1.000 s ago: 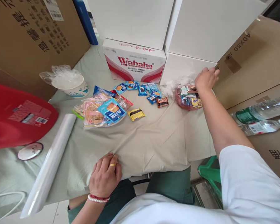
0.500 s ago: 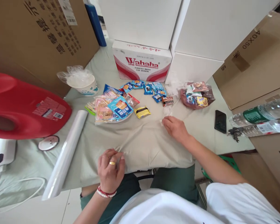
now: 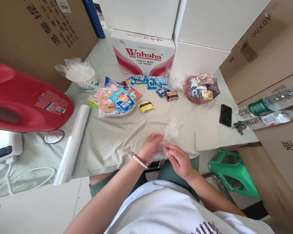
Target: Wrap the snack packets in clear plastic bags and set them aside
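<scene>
A thin clear plastic bag (image 3: 173, 129) is pinched between both hands at the table's front edge. My left hand (image 3: 150, 148), with a red and white bracelet, grips its near end from the left. My right hand (image 3: 180, 161) holds the same end from the right, fingertips close to the left ones. The bag's loose part stands away from me over the cloth. Beyond lie a yellow snack packet (image 3: 146, 106), a brown packet (image 3: 171, 95) and several small blue packets (image 3: 151, 84). More snack packets (image 3: 123, 99) are heaped on a plate at the left.
A reddish see-through container (image 3: 194, 98) holds snacks, beside crumpled clear plastic (image 3: 177, 79). A phone (image 3: 226, 115) and two bottles (image 3: 271, 105) lie at right. Left are a plastic roll (image 3: 73, 143), a paper cup (image 3: 84, 79) and a red jug (image 3: 29, 100). A Wahaba-like "Wahaha" box (image 3: 144, 55) stands behind.
My hands, apart before, have come together at the front edge. My right hand has drawn the clear plastic bag toward me, and my left hand has moved right onto it. The view has shifted.
</scene>
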The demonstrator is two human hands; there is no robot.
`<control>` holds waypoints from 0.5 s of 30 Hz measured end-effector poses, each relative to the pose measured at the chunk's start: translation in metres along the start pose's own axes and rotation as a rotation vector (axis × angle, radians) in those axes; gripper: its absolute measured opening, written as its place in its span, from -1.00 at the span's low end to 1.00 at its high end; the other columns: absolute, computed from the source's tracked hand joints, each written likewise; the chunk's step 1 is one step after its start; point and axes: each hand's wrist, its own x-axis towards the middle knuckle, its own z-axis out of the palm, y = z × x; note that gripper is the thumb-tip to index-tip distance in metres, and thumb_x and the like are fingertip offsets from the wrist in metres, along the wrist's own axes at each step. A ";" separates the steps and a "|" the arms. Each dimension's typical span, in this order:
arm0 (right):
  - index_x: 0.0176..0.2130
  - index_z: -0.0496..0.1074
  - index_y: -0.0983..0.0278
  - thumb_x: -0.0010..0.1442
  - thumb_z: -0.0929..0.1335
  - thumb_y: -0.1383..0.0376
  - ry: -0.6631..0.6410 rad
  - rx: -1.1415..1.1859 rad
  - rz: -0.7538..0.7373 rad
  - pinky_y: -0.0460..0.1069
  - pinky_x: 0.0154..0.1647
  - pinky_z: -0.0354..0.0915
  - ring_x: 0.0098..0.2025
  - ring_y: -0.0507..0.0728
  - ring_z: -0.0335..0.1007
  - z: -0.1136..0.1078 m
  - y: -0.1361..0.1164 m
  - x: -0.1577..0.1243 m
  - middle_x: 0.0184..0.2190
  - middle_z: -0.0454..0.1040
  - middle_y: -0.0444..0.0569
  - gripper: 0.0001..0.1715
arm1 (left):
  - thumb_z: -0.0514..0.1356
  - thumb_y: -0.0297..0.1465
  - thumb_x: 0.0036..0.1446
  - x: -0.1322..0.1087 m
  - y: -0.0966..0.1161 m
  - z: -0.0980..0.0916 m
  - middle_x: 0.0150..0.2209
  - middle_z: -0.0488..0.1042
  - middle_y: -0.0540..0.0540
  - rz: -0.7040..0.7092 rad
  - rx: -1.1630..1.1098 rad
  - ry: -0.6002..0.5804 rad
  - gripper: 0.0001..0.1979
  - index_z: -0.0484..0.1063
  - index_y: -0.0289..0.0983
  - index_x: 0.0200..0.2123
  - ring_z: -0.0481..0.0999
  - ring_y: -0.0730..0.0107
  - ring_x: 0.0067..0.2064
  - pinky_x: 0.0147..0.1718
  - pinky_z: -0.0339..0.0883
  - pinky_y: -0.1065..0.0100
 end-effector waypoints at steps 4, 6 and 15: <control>0.04 0.57 0.04 0.39 0.35 0.30 -0.085 0.052 0.050 0.18 0.19 0.49 0.18 0.23 0.53 -0.009 -0.002 -0.010 0.17 0.56 0.03 -0.71 | 0.52 -0.20 -0.20 0.013 -0.008 -0.001 -0.48 0.45 0.05 0.166 -0.031 0.029 -0.57 0.45 -0.28 -0.36 0.40 0.53 -0.46 -0.44 0.28 0.45; 0.02 0.58 0.05 0.41 0.35 0.19 0.038 0.121 0.202 0.19 0.14 0.52 0.15 0.25 0.54 -0.017 0.004 -0.011 0.14 0.57 0.03 -0.75 | 0.49 -0.18 -0.15 0.014 -0.009 -0.005 -0.52 0.40 0.10 0.267 -0.061 0.081 -0.60 0.41 -0.25 -0.38 0.33 0.58 -0.51 -0.49 0.21 0.47; -0.06 0.53 0.12 -0.03 0.60 -0.13 0.245 0.825 0.855 0.09 -0.03 0.53 -0.05 0.18 0.56 -0.010 0.036 0.038 -0.05 0.62 -0.02 -0.35 | 0.39 0.01 -0.02 0.001 -0.018 -0.010 -0.50 0.40 0.11 0.237 -0.024 0.020 -0.55 0.30 -0.16 -0.33 0.38 0.50 -0.57 -0.61 0.11 0.45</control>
